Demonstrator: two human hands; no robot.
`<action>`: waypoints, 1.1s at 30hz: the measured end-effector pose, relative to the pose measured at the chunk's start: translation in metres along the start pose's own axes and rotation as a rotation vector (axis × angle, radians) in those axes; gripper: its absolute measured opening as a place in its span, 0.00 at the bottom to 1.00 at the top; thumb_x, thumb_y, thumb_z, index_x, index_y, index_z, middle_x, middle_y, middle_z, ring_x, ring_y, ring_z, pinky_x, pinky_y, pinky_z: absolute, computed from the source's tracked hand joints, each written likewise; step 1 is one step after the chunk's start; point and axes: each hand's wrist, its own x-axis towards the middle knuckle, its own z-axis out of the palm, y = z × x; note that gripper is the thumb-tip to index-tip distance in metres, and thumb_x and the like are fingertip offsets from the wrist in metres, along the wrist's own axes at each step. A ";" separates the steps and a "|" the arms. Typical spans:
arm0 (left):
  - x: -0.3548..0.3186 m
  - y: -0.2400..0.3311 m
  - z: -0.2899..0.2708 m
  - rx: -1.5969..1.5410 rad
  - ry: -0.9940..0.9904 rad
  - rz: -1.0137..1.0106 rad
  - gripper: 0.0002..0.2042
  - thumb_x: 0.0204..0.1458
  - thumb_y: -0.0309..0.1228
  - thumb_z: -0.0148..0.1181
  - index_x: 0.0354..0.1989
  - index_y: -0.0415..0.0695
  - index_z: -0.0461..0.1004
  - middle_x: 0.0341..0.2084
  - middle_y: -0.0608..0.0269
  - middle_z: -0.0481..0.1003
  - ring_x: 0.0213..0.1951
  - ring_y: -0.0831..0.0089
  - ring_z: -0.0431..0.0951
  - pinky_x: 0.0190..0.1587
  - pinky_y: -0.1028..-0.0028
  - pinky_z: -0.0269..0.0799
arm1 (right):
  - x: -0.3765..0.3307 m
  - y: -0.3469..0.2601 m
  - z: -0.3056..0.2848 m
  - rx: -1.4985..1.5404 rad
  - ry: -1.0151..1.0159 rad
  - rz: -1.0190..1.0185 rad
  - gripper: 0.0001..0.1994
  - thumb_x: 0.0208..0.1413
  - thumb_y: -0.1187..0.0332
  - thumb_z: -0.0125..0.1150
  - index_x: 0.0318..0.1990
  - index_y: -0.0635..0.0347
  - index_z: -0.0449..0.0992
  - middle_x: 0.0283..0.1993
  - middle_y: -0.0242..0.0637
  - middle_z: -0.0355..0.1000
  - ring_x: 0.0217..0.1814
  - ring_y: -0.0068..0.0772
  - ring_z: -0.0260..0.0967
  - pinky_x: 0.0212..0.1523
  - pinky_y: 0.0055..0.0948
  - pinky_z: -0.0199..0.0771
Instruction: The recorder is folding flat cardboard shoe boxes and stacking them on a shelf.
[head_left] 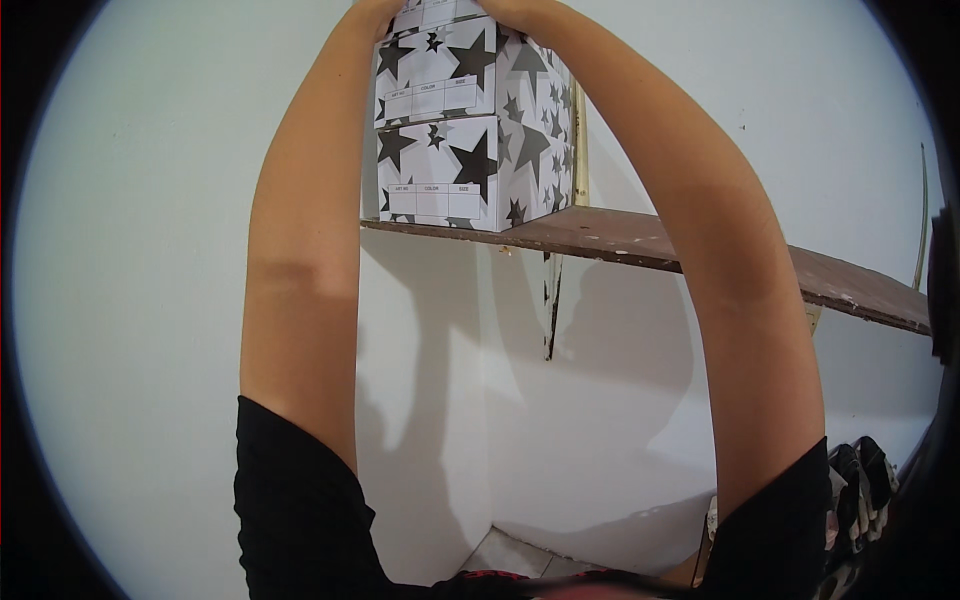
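Both my arms reach up to a stack of white shoeboxes printed with black and grey stars. At the upper edge, my left hand [378, 14] is against the left side of the top shoebox [440, 13], and my right hand [512, 12] is against its right side, so the box is held between them. My fingers are mostly cut off by the frame's edge. Below it are a middle shoebox [425, 75] and a bottom shoebox [425, 165], stacked flush with blank label panels facing me. How far the top box is lifted, if at all, I cannot tell.
The stack stands at the left end of a worn brown wall shelf [610, 232], held by a metal bracket [549, 305] and running right behind my right arm. White walls [580, 420] meet in a corner below. Dark patterned cloth [858, 490] hangs at the lower right.
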 end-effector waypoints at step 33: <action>-0.104 0.117 0.090 0.453 0.750 0.228 0.48 0.39 0.57 0.54 0.65 0.44 0.41 0.65 0.42 0.34 0.66 0.52 0.27 0.59 0.38 0.25 | -0.058 0.001 -0.094 -0.506 -0.280 -0.101 0.53 0.46 0.35 0.48 0.61 0.80 0.40 0.65 0.66 0.41 0.68 0.63 0.37 0.67 0.42 0.38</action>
